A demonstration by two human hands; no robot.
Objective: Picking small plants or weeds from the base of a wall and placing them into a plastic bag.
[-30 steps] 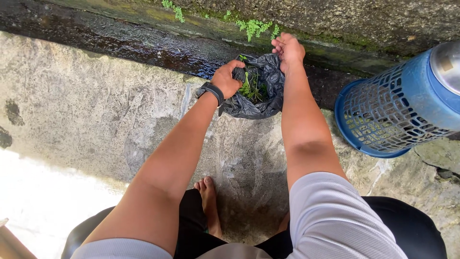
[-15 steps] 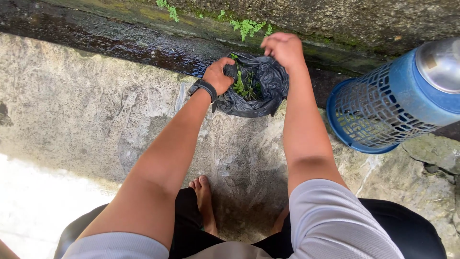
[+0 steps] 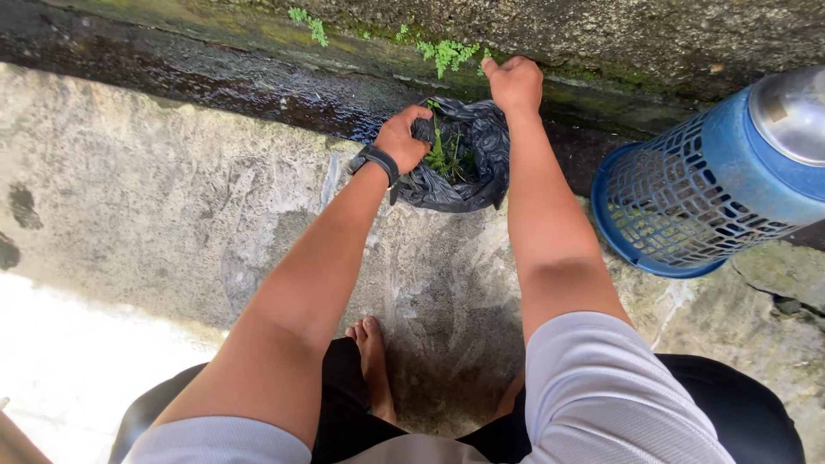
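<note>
My left hand [image 3: 404, 137], with a black band on its wrist, grips the near-left rim of a black plastic bag [image 3: 468, 185] and holds it agape. Pulled green weeds [image 3: 445, 159] lie inside the bag. My right hand [image 3: 514, 82] reaches past the bag to the mossy wall. Its fingers are curled closed at the right edge of a small green weed clump [image 3: 447, 53] growing from the wall's base. The bag sits at the edge of the concrete floor, beside a wet dark gutter [image 3: 215, 77].
A blue perforated plastic basket [image 3: 687, 198] lies on its side at the right, with a shiny metal vessel [image 3: 791, 112] in it. More small weeds [image 3: 309, 24] grow along the wall. My bare foot [image 3: 371, 361] rests on the stained concrete floor [image 3: 155, 206].
My right hand was over the bag and has moved up to the weeds on the wall. My left hand keeps its hold on the bag's rim.
</note>
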